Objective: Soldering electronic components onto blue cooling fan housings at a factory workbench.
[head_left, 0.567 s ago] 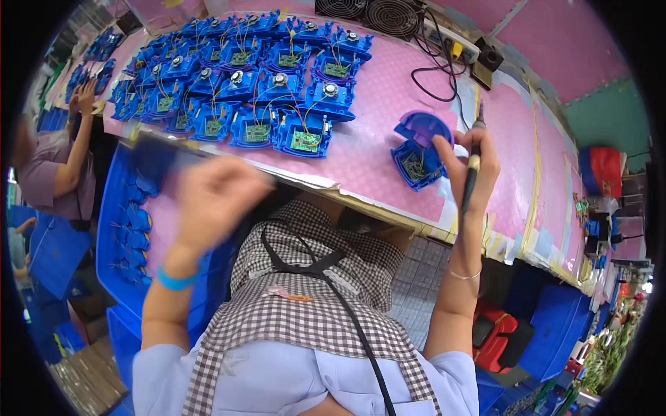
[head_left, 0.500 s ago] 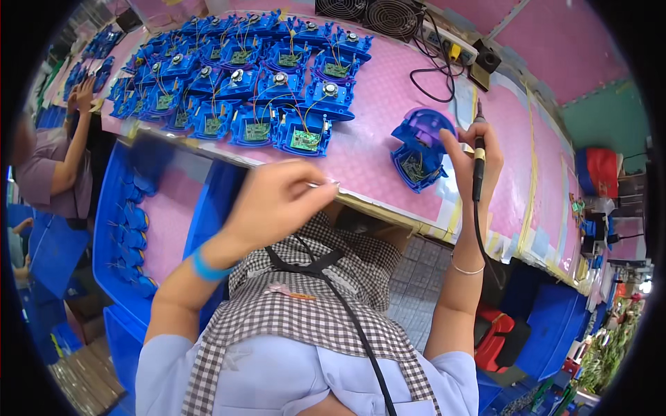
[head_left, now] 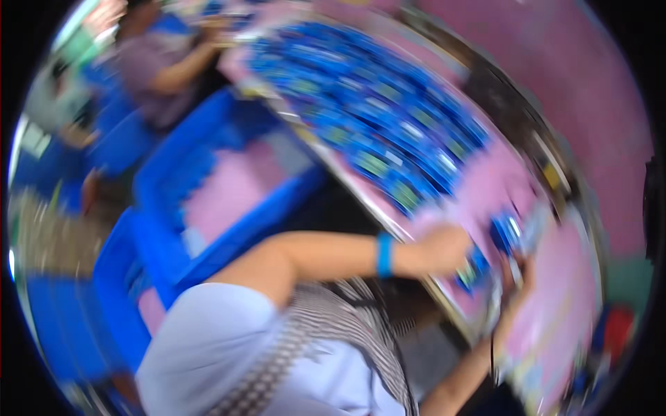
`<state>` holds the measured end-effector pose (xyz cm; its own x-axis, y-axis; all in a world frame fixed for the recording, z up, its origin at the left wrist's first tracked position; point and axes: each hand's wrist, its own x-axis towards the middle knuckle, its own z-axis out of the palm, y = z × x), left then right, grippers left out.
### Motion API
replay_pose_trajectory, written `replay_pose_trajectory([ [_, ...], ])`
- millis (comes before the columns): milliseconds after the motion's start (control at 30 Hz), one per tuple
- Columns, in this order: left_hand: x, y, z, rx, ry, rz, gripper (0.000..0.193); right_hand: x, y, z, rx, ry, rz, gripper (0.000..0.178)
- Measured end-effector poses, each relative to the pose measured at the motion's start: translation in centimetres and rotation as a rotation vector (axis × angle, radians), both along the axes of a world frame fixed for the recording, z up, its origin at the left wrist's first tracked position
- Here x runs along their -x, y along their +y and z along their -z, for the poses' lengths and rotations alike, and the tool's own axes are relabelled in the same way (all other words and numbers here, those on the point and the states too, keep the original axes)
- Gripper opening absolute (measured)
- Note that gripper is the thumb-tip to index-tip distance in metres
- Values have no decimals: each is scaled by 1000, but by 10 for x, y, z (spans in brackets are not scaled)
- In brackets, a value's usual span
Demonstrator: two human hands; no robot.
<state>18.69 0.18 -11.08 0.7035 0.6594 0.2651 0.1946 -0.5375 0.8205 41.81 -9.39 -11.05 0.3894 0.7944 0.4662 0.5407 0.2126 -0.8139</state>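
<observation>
Strong blur smears the whole view. A blue plastic housing lies opened in two parts on the pink bench: its upper part point(head_left: 506, 232) is farther back, and the part with a green circuit board point(head_left: 473, 272) is nearer the edge. My left hand point(head_left: 444, 251), below a blue wristband, reaches over the bench beside the circuit-board part; its fingers are too smeared to read. My right hand point(head_left: 515, 277) is just right of the housing, closed around the soldering iron point(head_left: 515, 269), which is barely distinct. The iron's dark cord point(head_left: 493, 353) hangs by my right wrist.
Rows of similar blue housings point(head_left: 368, 111) with green boards cover the bench to the left. A blue bin point(head_left: 229, 256) stands beside the bench at left, with blue parts along its side. Another person point(head_left: 156, 73) works at the far left. Dark equipment point(head_left: 496, 90) lines the back.
The view has swung and tilted, so bench and bin appear turned. My left hand has moved right, from the bench edge to the opened housing. My right hand stays beside the housing.
</observation>
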Motion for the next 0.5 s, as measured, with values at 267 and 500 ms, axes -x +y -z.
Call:
replay_pose_trajectory([
  [267,32,-21,-20,-290,232,-289,23,18,1,7,29,125,42,12],
  [500,60,5,-74,72,-94,-222,31,52,-39,-24,-134,-397,230,12],
])
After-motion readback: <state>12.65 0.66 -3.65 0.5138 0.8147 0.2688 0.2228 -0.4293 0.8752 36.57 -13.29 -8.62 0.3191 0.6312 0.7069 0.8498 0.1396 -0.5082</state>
